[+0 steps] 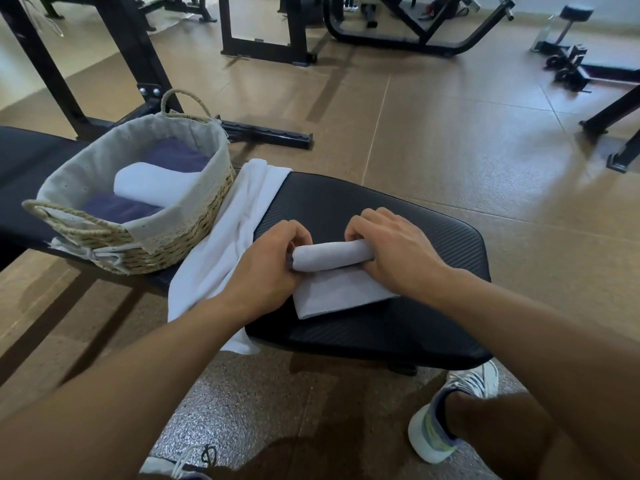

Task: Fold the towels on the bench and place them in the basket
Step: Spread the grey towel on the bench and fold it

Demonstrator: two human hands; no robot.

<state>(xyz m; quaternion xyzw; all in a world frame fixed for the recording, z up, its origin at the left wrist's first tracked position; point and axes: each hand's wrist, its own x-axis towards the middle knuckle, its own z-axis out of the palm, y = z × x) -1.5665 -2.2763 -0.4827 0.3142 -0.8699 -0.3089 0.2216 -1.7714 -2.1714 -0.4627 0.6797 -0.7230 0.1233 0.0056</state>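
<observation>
A small light grey towel (pixel 337 285) lies on the black bench pad (pixel 398 209), its far part rolled into a tube and its near part flat. My left hand (pixel 273 261) grips the left end of the roll. My right hand (pixel 391 244) curls over the right end. A larger white towel (pixel 228 233) lies unfolded across the bench, between the roll and the basket. The woven basket (pixel 194 216) with a cloth liner stands on the bench at left. It holds a rolled white towel (pixel 152 183) and dark purple towels (pixel 176 155).
Black gym machine frames (pixel 263 29) stand on the brown floor beyond the bench. A low black bar (pixel 270 133) lies behind the basket. My shoes (pixel 450 414) are on the floor below the bench's near edge.
</observation>
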